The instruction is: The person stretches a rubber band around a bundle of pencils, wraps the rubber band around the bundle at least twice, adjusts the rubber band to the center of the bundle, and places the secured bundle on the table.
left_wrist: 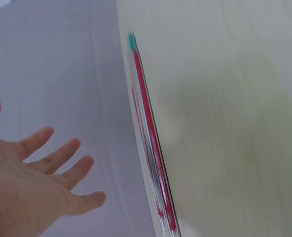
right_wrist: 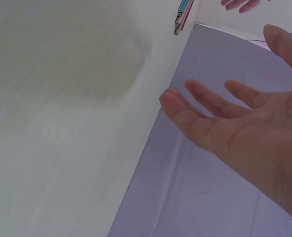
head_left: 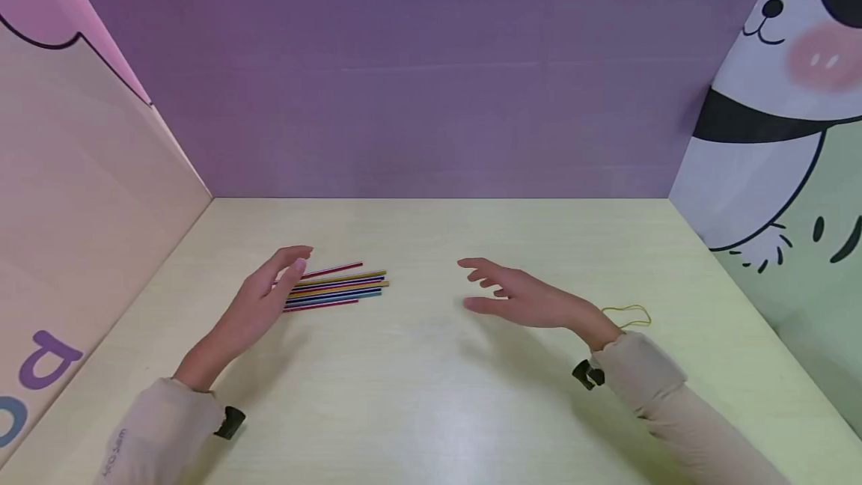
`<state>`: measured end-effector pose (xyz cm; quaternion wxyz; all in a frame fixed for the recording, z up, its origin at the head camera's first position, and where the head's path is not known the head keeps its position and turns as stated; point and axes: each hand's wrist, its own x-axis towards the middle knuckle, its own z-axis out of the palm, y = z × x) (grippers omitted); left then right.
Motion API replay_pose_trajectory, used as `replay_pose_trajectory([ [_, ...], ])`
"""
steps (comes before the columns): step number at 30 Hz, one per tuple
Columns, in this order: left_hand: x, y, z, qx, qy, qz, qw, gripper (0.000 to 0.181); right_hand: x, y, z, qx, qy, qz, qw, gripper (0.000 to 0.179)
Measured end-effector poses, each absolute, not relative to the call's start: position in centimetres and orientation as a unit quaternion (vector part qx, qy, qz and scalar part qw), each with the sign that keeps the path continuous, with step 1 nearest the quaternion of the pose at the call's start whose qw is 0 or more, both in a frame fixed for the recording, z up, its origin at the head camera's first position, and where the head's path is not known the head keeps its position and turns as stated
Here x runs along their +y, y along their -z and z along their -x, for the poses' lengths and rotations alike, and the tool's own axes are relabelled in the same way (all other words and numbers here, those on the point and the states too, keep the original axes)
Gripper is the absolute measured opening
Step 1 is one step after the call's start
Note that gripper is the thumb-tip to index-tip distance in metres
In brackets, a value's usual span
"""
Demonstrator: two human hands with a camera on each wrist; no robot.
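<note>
Several thin coloured sticks, in red, yellow, blue and purple, lie roughly side by side on the left half of the table. Over their left ends, in the head view, hangs my left hand with relaxed fingers, hiding those ends. It grips nothing; the left wrist view shows its fingers spread apart, with the sticks off to the side. My right hand hovers right of centre, palm turned inward, thumb and fingers apart and holding nothing. A yellow rubber band lies behind the right wrist, partly hidden by it.
The pale wooden table meets a purple wall at the back. A printed panel stands along the left side, another panel with a cartoon animal along the right. Dark straps show at both cuffs.
</note>
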<state>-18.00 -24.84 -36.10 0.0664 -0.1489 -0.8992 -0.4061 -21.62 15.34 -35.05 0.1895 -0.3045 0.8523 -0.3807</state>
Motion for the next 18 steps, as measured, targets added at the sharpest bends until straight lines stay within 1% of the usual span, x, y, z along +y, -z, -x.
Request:
replay_pose_trajectory([
  [5,-27.2,36.7,19.2,-0.915,0.384,0.122,0.029,0.056,13.4,35.6,23.4,0.85,0.386,0.276,0.23,0.068],
  [8,-28.8,37.2,20.0,-0.91,0.401,0.102,-0.004,0.062,11.8,36.0,24.4,0.808,0.472,0.237,0.26,0.066],
  [10,-29.9,37.5,20.5,-0.898,0.429,0.091,-0.022,0.065,10.6,36.2,25.0,0.762,0.553,0.202,0.271,0.06],
  [12,-30.9,37.8,20.9,-0.884,0.457,0.084,-0.044,0.069,9.2,36.4,25.5,0.71,0.626,0.169,0.275,0.054],
  [14,-31.7,38.0,21.2,-0.872,0.479,0.086,-0.061,0.071,7.8,36.6,26.0,0.683,0.664,0.144,0.268,0.051],
  [18,-32.5,38.3,21.7,-0.861,0.491,0.1,-0.088,0.073,4.8,37.6,26.7,0.663,0.696,0.094,0.259,0.055],
])
